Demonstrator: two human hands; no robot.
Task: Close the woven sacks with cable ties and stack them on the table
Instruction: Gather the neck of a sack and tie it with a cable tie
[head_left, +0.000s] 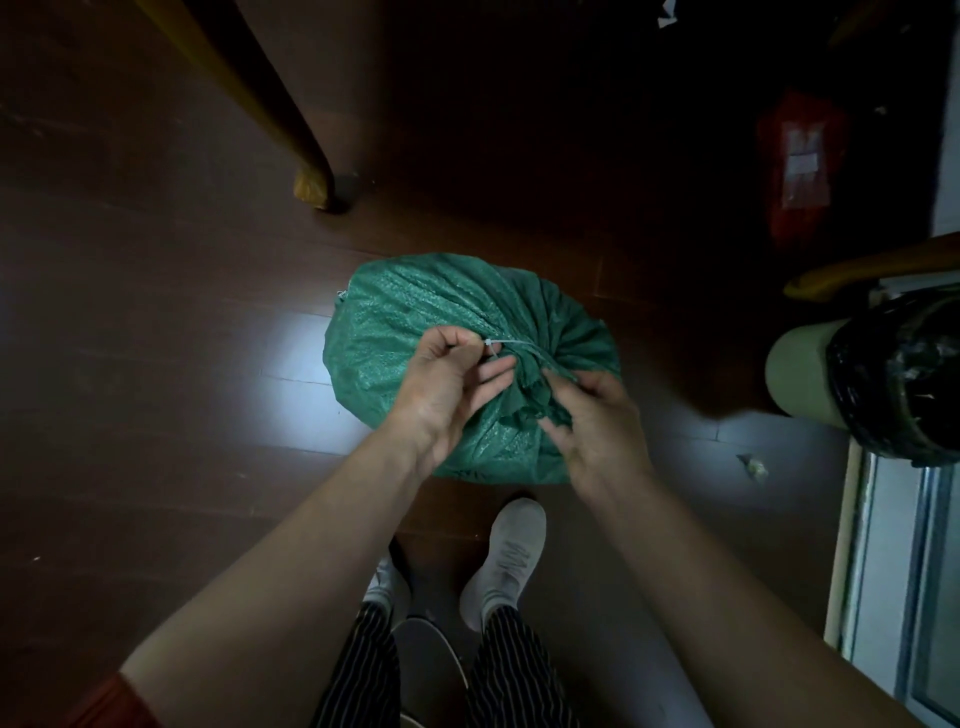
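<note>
A dark wooden floor (156, 364) fills most of the view, with a pale patch of reflected light to the left of centre. On it, at the middle, a full green woven sack (405, 312) is seen from above, its mouth gathered into a pleated neck on the near right side. At the right edge a pale green bin (795, 379) lined with a black bag (893, 374) is seen just beside the sack but apart from it, and a curved wooden rail (857, 270) is seen above the bin. A yellow-brown table leg (291, 114) is planted on the floor beyond the sack to the left, well apart from it. A red packet (800, 166) is dimly made out in the shadow at the upper right. Between the sack and the person, two pale shoes (511, 551) are placed, the right one nearly touching the sack. The bunched mouth is gripped by the right hand (597, 421), fingers curled into the fabric. The left hand (447, 395) is held at the neck, thumb and fingertips pinched together on a white cable tie (511, 343) that is looped round the gathers. A crumpled scrap (753, 465) is seen on the floor near the bin
</note>
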